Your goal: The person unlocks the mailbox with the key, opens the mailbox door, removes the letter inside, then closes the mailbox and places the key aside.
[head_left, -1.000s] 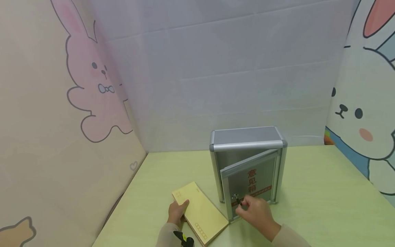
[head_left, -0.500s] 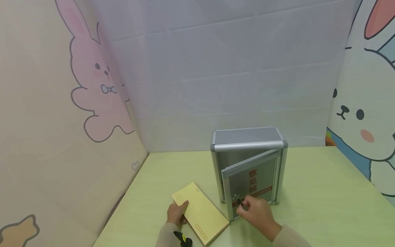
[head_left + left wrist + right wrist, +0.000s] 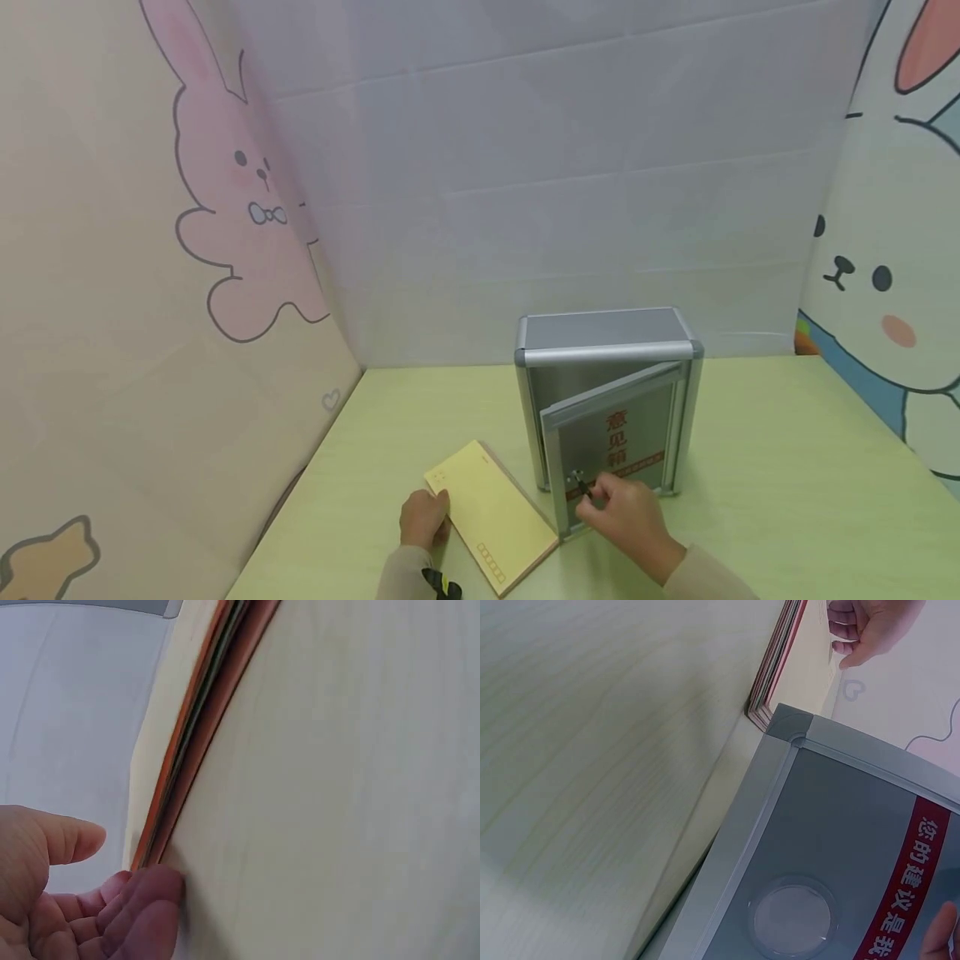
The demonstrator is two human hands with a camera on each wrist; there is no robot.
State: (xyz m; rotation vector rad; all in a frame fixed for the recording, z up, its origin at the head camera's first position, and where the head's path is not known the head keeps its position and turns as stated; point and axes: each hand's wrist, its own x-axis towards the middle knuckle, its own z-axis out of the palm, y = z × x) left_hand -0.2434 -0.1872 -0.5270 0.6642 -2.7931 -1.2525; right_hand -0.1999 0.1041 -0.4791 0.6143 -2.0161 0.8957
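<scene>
A grey metal suggestion box stands on the table, its front door with red lettering swung partly outward. My right hand pinches a small key with a black head at the door's lock; in the right wrist view only a bit of this hand shows. A stack of yellow envelopes lies flat left of the door, one corner close to the door's lower edge. My left hand is at the stack's left edge. In the left wrist view its loosely bent fingers touch the edge, with the thumb held apart.
The pale green table reaches right of the box and back to a white curtain. Side walls carry cartoon rabbits. A round transparent disc is on the door's face in the right wrist view.
My left thumb has come off the top of the envelopes, and that hand has drawn slightly left. The right hand still holds the key; the door has kept its angle.
</scene>
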